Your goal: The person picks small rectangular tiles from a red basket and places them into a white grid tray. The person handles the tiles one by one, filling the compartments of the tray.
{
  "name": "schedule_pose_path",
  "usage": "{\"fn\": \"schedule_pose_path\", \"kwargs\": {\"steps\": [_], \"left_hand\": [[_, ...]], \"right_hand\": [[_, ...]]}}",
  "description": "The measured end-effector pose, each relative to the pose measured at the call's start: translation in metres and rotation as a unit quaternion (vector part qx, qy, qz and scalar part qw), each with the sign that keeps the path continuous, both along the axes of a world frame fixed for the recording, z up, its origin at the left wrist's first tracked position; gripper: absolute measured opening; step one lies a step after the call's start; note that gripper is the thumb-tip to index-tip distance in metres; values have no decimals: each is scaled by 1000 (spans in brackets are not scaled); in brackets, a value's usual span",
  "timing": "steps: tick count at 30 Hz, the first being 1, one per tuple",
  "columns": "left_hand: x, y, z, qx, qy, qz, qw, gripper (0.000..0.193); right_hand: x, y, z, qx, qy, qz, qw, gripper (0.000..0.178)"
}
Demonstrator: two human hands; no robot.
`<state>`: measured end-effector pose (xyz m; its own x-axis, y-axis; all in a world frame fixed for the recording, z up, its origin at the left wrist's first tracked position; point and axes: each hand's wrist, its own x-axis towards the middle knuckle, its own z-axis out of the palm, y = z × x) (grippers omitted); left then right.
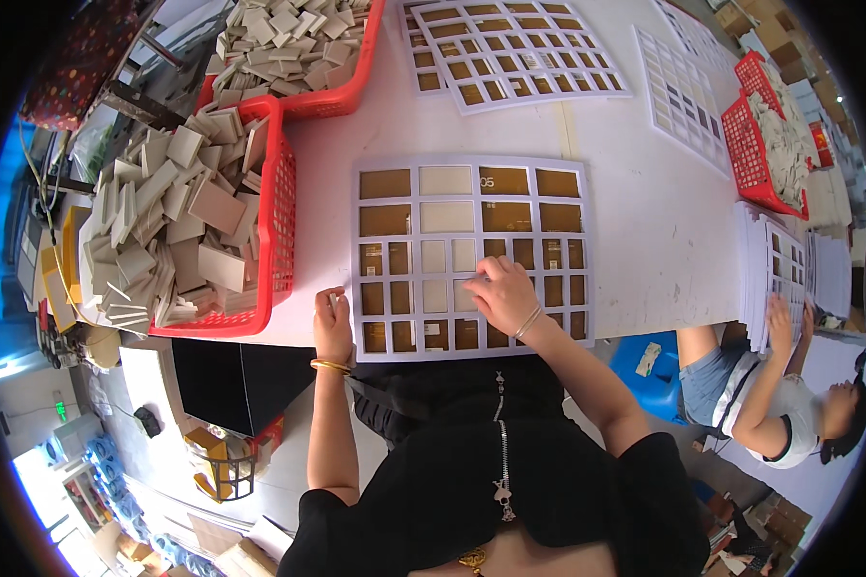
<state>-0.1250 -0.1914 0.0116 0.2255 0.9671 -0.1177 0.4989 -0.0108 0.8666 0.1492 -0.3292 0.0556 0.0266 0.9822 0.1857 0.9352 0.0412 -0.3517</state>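
A white grid tray (471,233) lies at the table's near edge, in front of my body. Pale tiles (446,216) fill several of its cells in the second column and below it; brown backing shows through the others. Over the tray's middle, my right hand (506,296) is closed, fingertips pinching a small pale tile (466,296) at a cell. My left hand (333,327) is closed beside the tray's left edge. A small pale piece, seemingly a tile, shows between its fingers, mostly hidden.
Red baskets (281,207) heaped with pale tiles stand on the left. More grid trays (520,53) lie at the far side. On the right are another red basket (746,144) and a person (789,409) whose hands touch upright stacked trays (784,269).
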Motion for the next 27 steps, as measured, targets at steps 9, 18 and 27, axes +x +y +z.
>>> {"fn": "schedule_pose_path", "kwargs": {"steps": [9, 18, 27], "left_hand": [[11, 1, 9, -17, 15, -41, 999, 18], [29, -3, -1, -226, -99, -34, 968, 14], [167, -52, 20, -278, -135, -266, 913, 16]], "right_hand": [[0, -17, 8, 12, 52, -43, 998, 29], [114, -109, -42, 58, 91, -439, 892, 57], [259, -232, -20, 168, 69, -585, 791, 54]]}}
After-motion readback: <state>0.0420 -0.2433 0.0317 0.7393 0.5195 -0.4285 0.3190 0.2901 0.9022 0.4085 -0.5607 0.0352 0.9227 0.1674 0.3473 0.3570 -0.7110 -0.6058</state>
